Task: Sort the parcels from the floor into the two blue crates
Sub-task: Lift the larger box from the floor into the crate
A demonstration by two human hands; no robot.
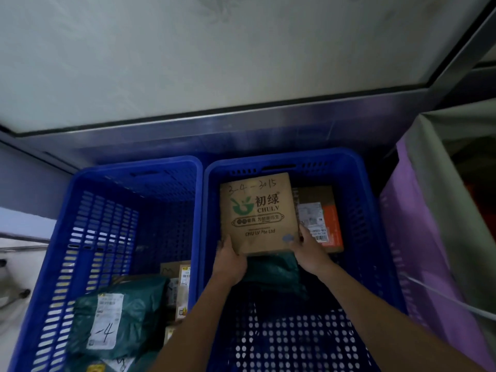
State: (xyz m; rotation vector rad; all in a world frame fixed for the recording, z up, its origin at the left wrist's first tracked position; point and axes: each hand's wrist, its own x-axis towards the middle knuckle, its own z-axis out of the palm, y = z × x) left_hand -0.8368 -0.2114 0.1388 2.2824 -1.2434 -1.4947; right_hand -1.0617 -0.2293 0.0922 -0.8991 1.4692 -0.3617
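Observation:
Two blue crates stand side by side below me. Inside the right crate I hold a brown cardboard box printed with a green logo and "CHULV". My left hand grips its near left corner and my right hand grips its near right corner. The box sits at the far end of the crate, over a dark green bag. Beside it on the right lies a brown box with an orange stripe and a white label. The left crate holds a green bag marked "-4" and small boxes.
A purple crate lined with a grey-green sack stands tight against the right crate. A metal ledge and pale wall panel rise right behind both crates. Pale floor shows at the far left.

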